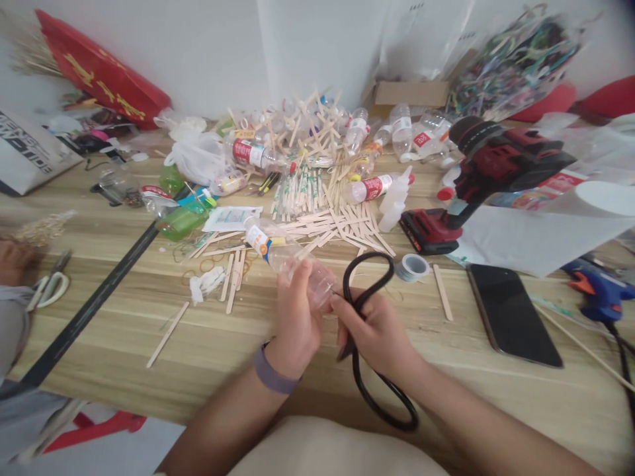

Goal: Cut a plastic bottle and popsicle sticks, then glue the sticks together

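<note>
My left hand (299,317), with a purple band at the wrist, is wrapped round a clear plastic bottle (282,254) that has a blue, white and orange label. The bottle lies slanted, its base end towards my right hand (374,327). That hand is closed on black-handled scissors (370,281) with large looped handles, one loop above the fingers and one below. The scissors' tip meets the bottle's end between my two hands; the exact contact is too blurred to tell.
A red and black power drill (496,165) stands at the right, near a tape roll (413,266), a phone (513,314) and a blue glue gun (600,284). Wooden sticks (342,225) and bottles lie ahead. Another person's hand (14,261) is near white-handled scissors (52,284) at the left.
</note>
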{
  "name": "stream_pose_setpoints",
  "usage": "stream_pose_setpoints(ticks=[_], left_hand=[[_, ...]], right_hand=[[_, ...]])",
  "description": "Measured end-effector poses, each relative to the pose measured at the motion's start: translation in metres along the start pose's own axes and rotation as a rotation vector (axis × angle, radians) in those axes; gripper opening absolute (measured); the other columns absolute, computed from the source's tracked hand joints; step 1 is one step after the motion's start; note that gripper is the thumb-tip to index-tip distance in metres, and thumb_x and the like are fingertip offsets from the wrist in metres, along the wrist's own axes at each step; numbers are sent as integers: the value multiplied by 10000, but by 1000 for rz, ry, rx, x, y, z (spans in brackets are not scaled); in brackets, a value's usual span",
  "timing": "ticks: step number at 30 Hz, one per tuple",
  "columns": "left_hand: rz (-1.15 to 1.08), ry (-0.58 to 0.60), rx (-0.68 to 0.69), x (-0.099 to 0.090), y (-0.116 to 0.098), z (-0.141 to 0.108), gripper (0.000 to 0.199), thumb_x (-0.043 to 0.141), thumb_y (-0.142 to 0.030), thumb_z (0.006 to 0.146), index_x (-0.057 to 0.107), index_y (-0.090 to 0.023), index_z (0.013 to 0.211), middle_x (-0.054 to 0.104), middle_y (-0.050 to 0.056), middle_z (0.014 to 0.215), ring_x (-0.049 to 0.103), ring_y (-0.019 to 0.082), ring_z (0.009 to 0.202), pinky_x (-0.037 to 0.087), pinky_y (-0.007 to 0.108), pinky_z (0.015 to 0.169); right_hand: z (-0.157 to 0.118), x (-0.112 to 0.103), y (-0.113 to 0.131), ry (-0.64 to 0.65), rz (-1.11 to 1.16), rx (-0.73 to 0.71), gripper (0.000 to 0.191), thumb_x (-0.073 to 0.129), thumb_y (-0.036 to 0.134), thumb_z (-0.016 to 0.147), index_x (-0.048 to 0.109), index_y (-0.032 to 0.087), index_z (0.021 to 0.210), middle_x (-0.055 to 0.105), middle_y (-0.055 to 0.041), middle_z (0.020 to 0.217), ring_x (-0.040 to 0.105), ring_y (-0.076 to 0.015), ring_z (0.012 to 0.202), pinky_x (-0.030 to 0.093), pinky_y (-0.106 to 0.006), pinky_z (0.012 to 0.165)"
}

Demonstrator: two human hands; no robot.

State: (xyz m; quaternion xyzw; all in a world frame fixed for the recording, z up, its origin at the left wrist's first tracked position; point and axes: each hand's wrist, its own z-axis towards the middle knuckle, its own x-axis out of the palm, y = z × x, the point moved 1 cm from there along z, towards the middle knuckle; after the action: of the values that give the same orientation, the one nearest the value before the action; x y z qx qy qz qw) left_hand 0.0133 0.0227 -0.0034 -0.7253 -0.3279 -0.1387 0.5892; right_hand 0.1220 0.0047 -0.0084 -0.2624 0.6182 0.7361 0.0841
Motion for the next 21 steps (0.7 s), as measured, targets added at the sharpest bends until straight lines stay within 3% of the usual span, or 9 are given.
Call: stream_pose_setpoints(ticks=[2, 4, 10, 12, 17, 21], left_hand=[[20, 41, -8, -1, 0, 0, 359, 711, -512, 745, 531, -202, 755, 533, -40, 581, 466, 100, 446, 377, 255, 469], [24, 48, -19, -2, 0, 0, 361, 704, -519, 746, 533, -201, 755, 539, -36, 585, 473, 102, 448, 374, 255, 466], [-21, -4, -10, 0, 4, 1, 312, 721, -433, 720, 513, -216, 804, 588, -33, 672, 585, 130, 604, 467, 264, 616], [-12, -1, 5, 1, 2, -1, 309, 718, -442, 737, 521, -212, 801, 595, -28, 676, 587, 127, 609, 465, 256, 614], [46, 51, 17, 1, -2, -2, 366, 701, -527, 752, 529, -205, 735, 516, -43, 560, 455, 99, 431, 371, 255, 468], [60, 2, 38, 1, 1, 1, 344, 714, -499, 735, 515, -224, 797, 561, -44, 640, 535, 119, 540, 422, 255, 546]], right_hand=[[0, 6, 1, 29, 48, 9, 541, 239, 354, 1024, 646, 169, 719, 519, 2, 375, 477, -135, 343, 391, -231, 409], [0, 6, 1, 31, 57, 1, 551, 235, 351, 1028, 634, 174, 692, 514, 2, 371, 465, -129, 337, 387, -229, 405], [0, -13, -5, -56, -50, -74, 234, 604, 368, 817, 712, 160, 807, 652, -73, 576, 539, -154, 496, 371, -261, 487], [0, -11, -5, -40, -37, -73, 285, 551, 396, 863, 704, 159, 826, 643, -60, 555, 542, -150, 477, 387, -255, 483], [0, 7, -3, 43, 32, -18, 573, 175, 366, 1034, 645, 149, 789, 494, 16, 364, 456, -127, 325, 387, -223, 393], [-1, -1, -4, 16, -51, -16, 423, 364, 371, 979, 641, 164, 735, 564, -18, 438, 501, -129, 390, 368, -226, 431]])
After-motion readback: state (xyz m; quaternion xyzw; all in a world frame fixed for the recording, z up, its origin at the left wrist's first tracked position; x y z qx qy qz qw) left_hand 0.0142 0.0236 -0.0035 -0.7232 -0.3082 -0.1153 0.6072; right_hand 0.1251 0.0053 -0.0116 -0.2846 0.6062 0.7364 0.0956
